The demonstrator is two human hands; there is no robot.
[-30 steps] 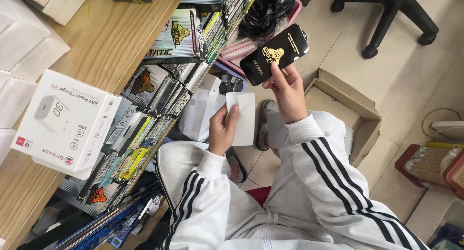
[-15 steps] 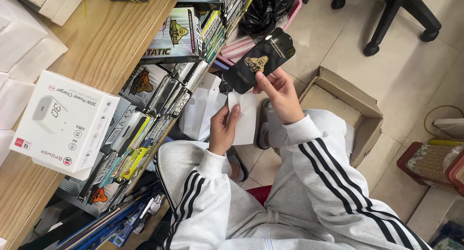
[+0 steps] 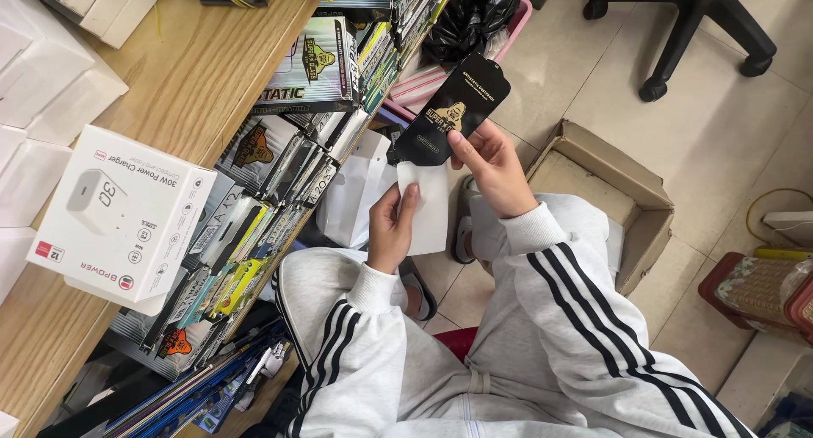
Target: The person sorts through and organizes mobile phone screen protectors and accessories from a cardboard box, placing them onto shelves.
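Two bare hands at work above the lap, both closed on flat things. Right hand pinched shut on the lower half of a black sleeve pack, thumb on the printed face, fingers behind. Long axis of that pack tilted, rounded top end pointing up and away from the grip toward the shelf side, lower open end meeting the white piece. Left hand wrapped shut around the left edge of a white card, thumb pressed flat on its face; card upright, long axis running from the left grip up toward the right grip, top edge touching or just tucked into the black pack's lower end, exact overlap hard to tell.

Below both grips: grey track trousers with black stripes, sandalled feet on a pale tiled floor. Left of the grips, a wooden shelf top with a white charger box, and rows of similar packs standing on edge along its front. Right of the right grip, an open cardboard box on the floor. Beyond it, a black chair base well apart, with bare tiles between.
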